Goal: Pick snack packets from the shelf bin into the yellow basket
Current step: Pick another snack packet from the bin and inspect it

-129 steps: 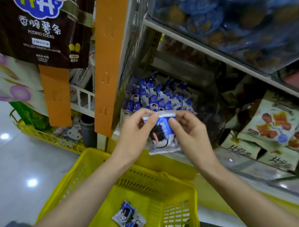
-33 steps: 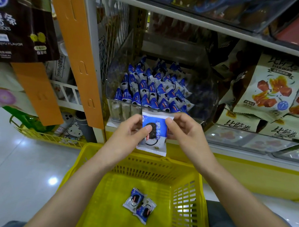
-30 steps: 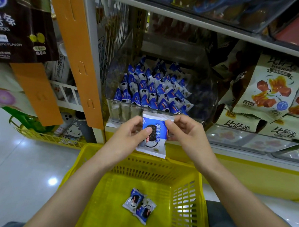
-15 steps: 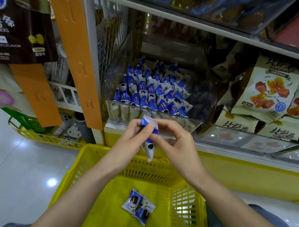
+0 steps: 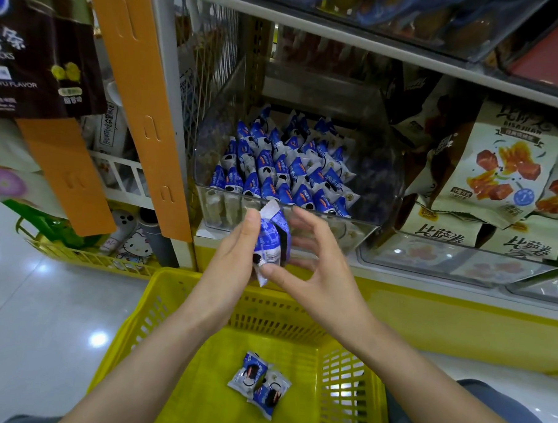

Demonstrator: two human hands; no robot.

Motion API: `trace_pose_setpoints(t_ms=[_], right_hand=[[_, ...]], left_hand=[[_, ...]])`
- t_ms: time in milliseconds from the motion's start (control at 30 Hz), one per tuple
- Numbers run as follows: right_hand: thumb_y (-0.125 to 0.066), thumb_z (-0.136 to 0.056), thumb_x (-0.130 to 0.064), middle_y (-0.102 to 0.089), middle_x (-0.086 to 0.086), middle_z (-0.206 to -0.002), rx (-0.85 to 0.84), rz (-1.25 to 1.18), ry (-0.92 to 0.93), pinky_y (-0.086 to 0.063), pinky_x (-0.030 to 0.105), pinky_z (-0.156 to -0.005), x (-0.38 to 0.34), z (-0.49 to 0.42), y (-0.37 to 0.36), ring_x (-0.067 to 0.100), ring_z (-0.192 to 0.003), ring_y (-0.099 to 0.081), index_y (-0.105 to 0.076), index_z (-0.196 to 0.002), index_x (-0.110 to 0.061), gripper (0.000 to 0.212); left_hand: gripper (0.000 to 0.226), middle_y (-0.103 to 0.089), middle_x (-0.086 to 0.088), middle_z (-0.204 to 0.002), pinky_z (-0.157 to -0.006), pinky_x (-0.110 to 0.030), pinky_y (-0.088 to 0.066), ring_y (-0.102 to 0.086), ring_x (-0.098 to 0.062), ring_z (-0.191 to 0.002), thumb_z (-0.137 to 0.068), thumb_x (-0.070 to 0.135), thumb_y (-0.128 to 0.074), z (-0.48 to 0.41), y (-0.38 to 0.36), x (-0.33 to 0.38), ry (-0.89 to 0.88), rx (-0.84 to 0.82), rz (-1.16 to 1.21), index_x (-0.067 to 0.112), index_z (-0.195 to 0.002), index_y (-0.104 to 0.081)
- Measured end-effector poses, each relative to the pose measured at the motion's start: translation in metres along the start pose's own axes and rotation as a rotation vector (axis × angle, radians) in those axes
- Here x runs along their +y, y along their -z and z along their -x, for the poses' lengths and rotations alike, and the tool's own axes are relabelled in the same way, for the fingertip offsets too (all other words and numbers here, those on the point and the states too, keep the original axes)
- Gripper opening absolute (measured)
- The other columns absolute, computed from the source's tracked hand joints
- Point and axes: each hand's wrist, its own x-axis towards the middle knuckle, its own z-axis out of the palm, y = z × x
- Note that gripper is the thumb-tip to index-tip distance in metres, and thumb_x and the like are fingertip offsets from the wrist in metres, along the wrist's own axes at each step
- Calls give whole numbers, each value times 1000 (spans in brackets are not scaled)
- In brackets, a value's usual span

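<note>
A blue-and-white snack packet (image 5: 271,239) stands on edge above the far rim of the yellow basket (image 5: 344,367). My left hand (image 5: 234,260) grips it from the left. My right hand (image 5: 319,277) is beside it with fingers spread and relaxed; only its thumb tip touches the packet's lower corner. Two matching packets (image 5: 259,383) lie on the basket floor. Just behind my hands, the clear shelf bin (image 5: 381,190) holds several rows of the same packets (image 5: 282,173).
Beige snack bags (image 5: 500,169) fill the shelf to the right of the bin. An orange hanging strip (image 5: 141,103) and a dark potato-stick bag (image 5: 38,57) hang at the left. A low yellow rack (image 5: 87,257) stands on the glossy floor at the left.
The packet has turned from facing me to edge-on. My right hand's fingers have let go of it and spread, while my left hand keeps hold.
</note>
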Motion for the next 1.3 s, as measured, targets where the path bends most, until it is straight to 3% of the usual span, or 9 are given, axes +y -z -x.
trace_pose_setpoints(t_ms=[67, 233, 367, 600, 767, 900, 1033, 1167, 1300], right_hand=[[-75, -71, -39, -46, -26, -123, -20, 31, -64, -49, 14, -84, 1, 0, -2, -9, -106, -52, -33, -133, -35, 75], [-75, -75, -18, -65, -11, -102, -21, -43, -74, -54, 22, -73, 1, -2, 0, 1, -87, -64, -50, -109, -37, 47], [-68, -81, -12, -70, -8, -97, -11, -175, -106, -54, 24, -69, -1, -5, 4, 4, -84, -65, -57, -106, -29, 32], [-47, -94, -21, -70, -11, -77, -87, -267, -183, -51, 17, -58, -5, -6, 9, 1, -71, -63, -63, -94, -22, 16], [-51, -88, -37, -70, 3, -77, -80, -245, -233, -45, 22, -63, -9, -11, 21, 11, -69, -61, -70, -85, -14, 30], [-52, -78, -48, -72, 9, -85, -90, -340, -283, -50, 19, -58, -10, -10, 28, 14, -72, -67, -69, -100, -11, 46], [-53, -78, -47, -69, 7, -106, -143, -471, -229, -54, 24, -75, -12, -9, 30, 18, -97, -66, -60, -116, -10, 54], [-61, -72, -43, -70, -4, -105, -115, -457, -164, -54, 23, -79, -12, -6, 23, 13, -100, -66, -60, -108, -26, 40], [-59, -76, -36, -72, -6, -94, -46, -326, -109, -52, 19, -78, -9, -6, 18, 6, -91, -65, -65, -95, -24, 23]], left_hand=[[62, -70, 1, -109, -94, -37, -49, -64, -15, -106, -76, 62, -38, -1, 1, 2, -26, 46, 24, 22, -120, -58], [35, -71, -4, -94, -77, -34, -57, -68, -18, -91, -93, 40, -37, -2, 8, 10, -127, 115, -104, 16, -105, -59], [18, -69, 1, -93, -67, -19, -53, -66, -7, -83, -96, 16, -42, -2, 9, 14, -215, 149, -160, 15, -107, -56], [35, -61, 4, -108, -70, -11, -48, -60, 4, -89, -90, 1, -51, 1, 14, 20, -252, 65, -258, 25, -115, -52], [42, -54, 16, -122, -94, -13, -40, -47, 6, -116, -86, 4, -60, 3, 23, 26, -383, -86, -601, 31, -119, -56], [27, -61, 14, -103, -80, -19, -48, -58, 1, -96, -88, 11, -59, 4, 21, 22, -365, -103, -637, 32, -104, -64], [21, -64, 13, -97, -69, -22, -48, -60, -3, -89, -88, 17, -59, 4, 19, 17, -395, 1, -651, 29, -105, -64], [22, -62, 12, -93, -64, -17, -46, -58, -6, -82, -87, 22, -60, 4, 18, 13, -434, 59, -702, 31, -107, -60], [13, -61, 12, -79, -64, -24, -48, -59, -7, -75, -86, 30, -60, 8, 13, 8, -461, 12, -771, 33, -98, -56]])
